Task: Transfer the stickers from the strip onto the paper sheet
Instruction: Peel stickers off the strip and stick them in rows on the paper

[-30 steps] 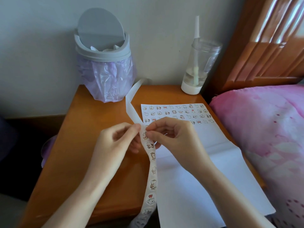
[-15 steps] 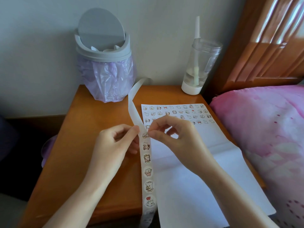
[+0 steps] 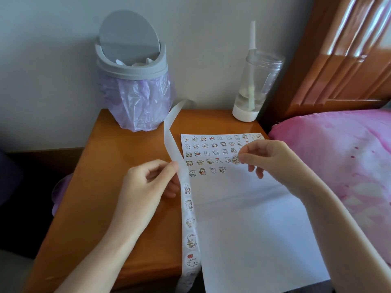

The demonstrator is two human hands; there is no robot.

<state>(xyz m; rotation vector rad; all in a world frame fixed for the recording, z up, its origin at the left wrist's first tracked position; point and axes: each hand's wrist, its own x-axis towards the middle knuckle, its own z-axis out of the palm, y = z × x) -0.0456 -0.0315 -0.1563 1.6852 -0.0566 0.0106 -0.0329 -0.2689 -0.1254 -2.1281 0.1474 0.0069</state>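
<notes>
Sticker [image 3: 235, 160] in right grip [image 3: 268, 159], strip [image 3: 189, 206] in left grip [image 3: 146, 187]

Sticker strip [image 3: 189, 223] draped along left edge of white paper sheet [image 3: 249, 225], seemingly five sticker rows [image 3: 206, 153] at top.

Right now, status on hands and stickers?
Left hand pinches white sticker strip. Right hand pinches round cartoon sticker at white paper sheet. Nothing in the way.

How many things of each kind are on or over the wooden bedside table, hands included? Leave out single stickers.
Lidded bin: 1
Drinking bottle: 1
Paper sheet: 1
Sticker strip: 1
Hands: 2 (left hand grips the strip, right hand pinches a sticker)
Total: 6
</notes>
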